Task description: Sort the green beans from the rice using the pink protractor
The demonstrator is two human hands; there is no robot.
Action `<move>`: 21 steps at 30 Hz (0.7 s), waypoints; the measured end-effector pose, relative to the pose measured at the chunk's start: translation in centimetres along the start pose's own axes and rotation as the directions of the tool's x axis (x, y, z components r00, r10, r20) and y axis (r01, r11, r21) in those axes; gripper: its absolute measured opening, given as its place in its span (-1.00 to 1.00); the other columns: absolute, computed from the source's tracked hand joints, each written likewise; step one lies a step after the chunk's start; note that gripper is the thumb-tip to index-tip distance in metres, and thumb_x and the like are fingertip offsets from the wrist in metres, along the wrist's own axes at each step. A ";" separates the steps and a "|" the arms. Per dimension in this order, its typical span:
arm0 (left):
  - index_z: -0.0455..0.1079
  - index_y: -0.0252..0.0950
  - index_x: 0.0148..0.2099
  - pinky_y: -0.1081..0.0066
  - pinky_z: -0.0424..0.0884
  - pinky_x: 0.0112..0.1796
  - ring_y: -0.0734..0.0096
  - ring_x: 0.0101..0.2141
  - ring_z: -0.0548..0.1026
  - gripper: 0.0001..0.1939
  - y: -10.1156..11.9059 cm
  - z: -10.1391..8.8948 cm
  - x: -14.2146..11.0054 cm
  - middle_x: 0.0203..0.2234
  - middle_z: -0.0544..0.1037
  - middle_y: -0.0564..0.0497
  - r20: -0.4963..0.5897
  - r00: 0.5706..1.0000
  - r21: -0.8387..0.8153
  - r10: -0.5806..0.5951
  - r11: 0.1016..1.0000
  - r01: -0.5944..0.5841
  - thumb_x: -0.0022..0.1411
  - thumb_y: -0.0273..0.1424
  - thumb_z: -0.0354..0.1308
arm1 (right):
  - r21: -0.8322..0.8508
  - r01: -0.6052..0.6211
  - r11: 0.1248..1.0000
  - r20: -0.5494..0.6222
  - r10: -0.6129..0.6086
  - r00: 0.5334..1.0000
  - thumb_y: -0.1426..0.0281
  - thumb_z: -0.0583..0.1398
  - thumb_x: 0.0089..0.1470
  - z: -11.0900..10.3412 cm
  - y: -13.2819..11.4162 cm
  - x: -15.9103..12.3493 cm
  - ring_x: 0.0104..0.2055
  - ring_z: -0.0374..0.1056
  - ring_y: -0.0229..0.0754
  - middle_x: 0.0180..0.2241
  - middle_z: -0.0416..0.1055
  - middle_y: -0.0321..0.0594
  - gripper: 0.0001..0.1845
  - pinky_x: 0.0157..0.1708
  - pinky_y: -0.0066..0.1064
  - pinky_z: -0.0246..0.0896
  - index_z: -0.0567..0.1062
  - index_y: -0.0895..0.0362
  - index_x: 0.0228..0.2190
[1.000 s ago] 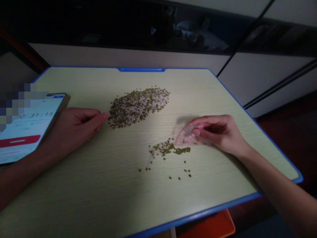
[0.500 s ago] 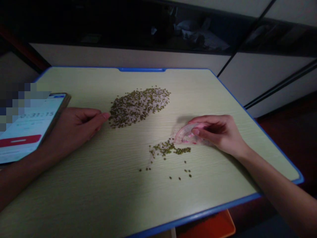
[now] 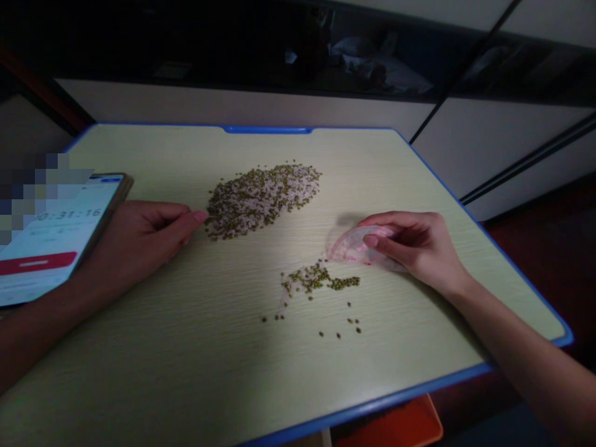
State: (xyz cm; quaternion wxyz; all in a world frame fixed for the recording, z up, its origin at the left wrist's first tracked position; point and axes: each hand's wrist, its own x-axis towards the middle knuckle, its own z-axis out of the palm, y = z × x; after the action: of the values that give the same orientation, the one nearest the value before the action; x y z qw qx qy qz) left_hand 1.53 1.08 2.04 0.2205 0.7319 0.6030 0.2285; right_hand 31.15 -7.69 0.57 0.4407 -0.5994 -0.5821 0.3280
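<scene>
Below the counter's near edge, between the two hands but nearer the right, an orange container [image 3: 395, 422] shows partly. The blue-edged, pale wood-grain counter [image 3: 186, 372] spreads under both hands. On it, nearer the person than the right hand and to its left, lie a few loose mung beans [image 3: 338, 336], spaced apart. Just past them, between the hands and close to the right one, sits a small heap [image 3: 313, 277] of mung beans and fine pale grains.

The right hand [image 3: 414, 245] is clamped on a clear, pink-marked protractor [image 3: 347, 245], thumb on its upper face. The protractor juts out to the left of that hand, its tip just beyond the small heap; whether it touches the counter cannot be told. The left hand [image 3: 151, 233], well apart from the right, is closed, thumb against the curled fingers; whether it pinches anything is unclear. A phone [image 3: 51, 230] with a running-clock display lies left of it, partly behind the forearm.

At the left fingertips begins the large pile [image 3: 265, 198] of mung beans and pale grains, stretching away rightward, farther off than either hand. Beyond both hands stands a white cabinet [image 3: 233, 105] with a glossy black band [image 3: 209, 49].
</scene>
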 end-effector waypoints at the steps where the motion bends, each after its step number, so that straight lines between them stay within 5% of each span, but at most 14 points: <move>1: 0.06 -0.25 -0.78 0.55 0.01 -0.73 0.66 -0.80 0.05 -0.57 0.0 0.0 0.0 -0.89 0.07 0.18 -0.001 1.000 0.005 0.002 1.000 -0.002 -0.06 -0.10 -0.03 | 0.004 0.000 1.000 -0.006 0.000 1.000 0.47 0.26 -0.16 0.0 0.0 0.0 -0.64 0.20 -0.35 -0.60 0.43 -0.27 -0.87 -0.71 -0.51 0.08 0.56 0.17 -0.43; 21: 0.07 -0.26 -0.77 0.57 0.02 -0.73 0.65 -0.80 0.08 -0.55 -0.6 0.0 0.1 -0.89 0.09 0.18 -0.003 1.000 0.034 0.005 0.999 -0.005 -0.03 -0.10 -0.03 | 0.059 0.001 0.998 0.091 -0.007 0.996 0.47 0.27 -0.16 0.0 0.2 0.0 -0.67 0.22 -0.38 -0.62 0.43 -0.31 -0.85 -0.72 -0.54 0.14 0.57 0.16 -0.42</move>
State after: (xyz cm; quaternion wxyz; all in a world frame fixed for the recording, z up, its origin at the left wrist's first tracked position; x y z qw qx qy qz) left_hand 1.10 1.27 1.67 0.2066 0.7368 0.6051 0.2197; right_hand 31.22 -7.68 0.37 0.4319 -0.5694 -0.5927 0.3713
